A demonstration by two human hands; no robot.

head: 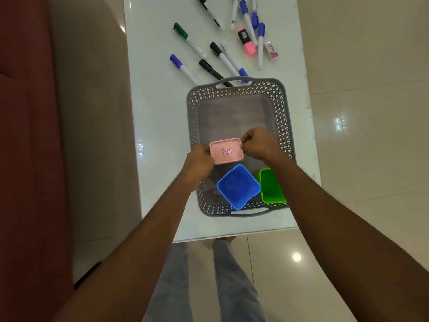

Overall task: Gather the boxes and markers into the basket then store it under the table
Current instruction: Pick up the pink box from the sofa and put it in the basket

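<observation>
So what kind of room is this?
Probably a living room at home. A glossy white table stands on shiny floor tiles, and what looks like a dark red sofa sits right beside it.

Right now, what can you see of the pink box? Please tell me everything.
The pink box is small, rectangular with rounded corners, and looks like smooth plastic. A small white sticker with a red frame and blue writing sits on its face. The left hand pinches its left end, the right hand its right end. It is held nearly level over the grey basket, beyond the blue box.
</observation>
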